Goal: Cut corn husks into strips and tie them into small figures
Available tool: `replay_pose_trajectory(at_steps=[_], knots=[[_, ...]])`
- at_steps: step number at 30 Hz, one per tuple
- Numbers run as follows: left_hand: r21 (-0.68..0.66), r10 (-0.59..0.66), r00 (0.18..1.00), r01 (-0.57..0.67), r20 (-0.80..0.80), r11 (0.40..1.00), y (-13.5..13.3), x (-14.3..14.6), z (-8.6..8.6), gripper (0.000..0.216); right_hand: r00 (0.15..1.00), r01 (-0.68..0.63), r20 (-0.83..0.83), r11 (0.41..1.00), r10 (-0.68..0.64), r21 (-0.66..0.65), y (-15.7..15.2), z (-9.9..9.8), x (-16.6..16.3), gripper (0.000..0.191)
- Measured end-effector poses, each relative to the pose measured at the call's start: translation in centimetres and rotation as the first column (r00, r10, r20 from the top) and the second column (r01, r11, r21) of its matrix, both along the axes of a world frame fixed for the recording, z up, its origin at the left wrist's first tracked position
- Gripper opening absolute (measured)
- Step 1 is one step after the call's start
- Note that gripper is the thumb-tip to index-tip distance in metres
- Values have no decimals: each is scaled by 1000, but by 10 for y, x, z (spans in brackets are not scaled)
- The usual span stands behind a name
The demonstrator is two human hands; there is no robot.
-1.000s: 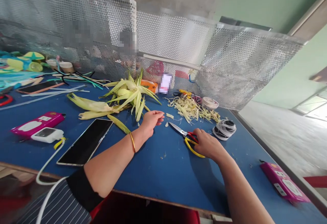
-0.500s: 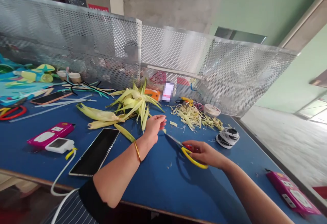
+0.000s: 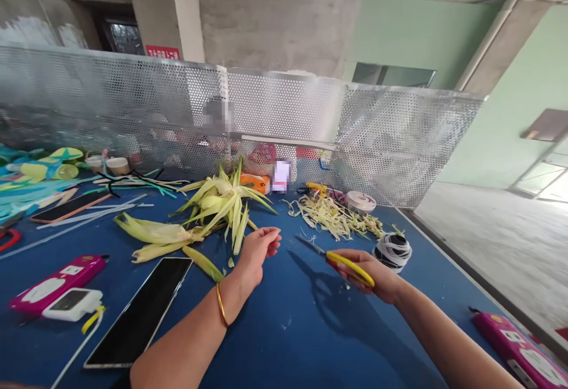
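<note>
My left hand (image 3: 256,257), with a gold bangle at the wrist, has its fingers curled together just right of the corn husks. Whatever it pinches, if anything, is too small to make out. In my right hand (image 3: 364,270) is a pair of scissors (image 3: 350,263) with yellow and red handles. The blades point up and left towards my left hand, apart from it and above the table. A spread bunch of green-yellow corn husks (image 3: 224,190) lies beyond my left hand. Another husk (image 3: 155,232) lies left of it, and a single husk leaf (image 3: 203,261) lies nearer.
Shredded husk strips (image 3: 328,214) are heaped beyond the scissors. A black-and-white roll of cord (image 3: 393,251) and a white roll (image 3: 360,202) stand right. A dark phone (image 3: 144,312) and magenta power banks (image 3: 60,282) lie on the blue table (image 3: 266,341). A perforated metal screen (image 3: 284,108) stands behind.
The scissors have turned in my right hand, yellow handle now uppermost, and moved away from my left hand's fingertips. The small pale piece near the blade tip no longer shows. The view has tilted upward.
</note>
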State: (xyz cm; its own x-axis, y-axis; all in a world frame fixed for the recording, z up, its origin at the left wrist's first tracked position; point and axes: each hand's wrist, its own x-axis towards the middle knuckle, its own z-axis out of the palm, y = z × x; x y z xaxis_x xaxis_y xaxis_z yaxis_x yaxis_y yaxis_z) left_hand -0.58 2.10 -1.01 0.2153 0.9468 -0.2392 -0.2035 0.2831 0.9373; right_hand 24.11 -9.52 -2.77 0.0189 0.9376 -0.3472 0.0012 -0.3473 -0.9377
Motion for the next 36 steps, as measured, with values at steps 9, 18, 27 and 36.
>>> replay_pose_trajectory(at_steps=[9,18,27,36], knots=[[208,-153,949,214,-275,954,-12,1,10,23,958,281,-80,958,-276,61,5,1,20,30],[503,-57,599,716,-799,485,-71,-36,29,4,590,-183,807,973,-7,142,-51,-4,5,47],[711,157,698,652,-698,264,-61,-57,-20,16,706,195,633,946,-319,259,40,-22,14,33],[718,146,717,616,-681,324,-65,-58,-19,16,900,313,309,949,-307,29,21,3,16,52]])
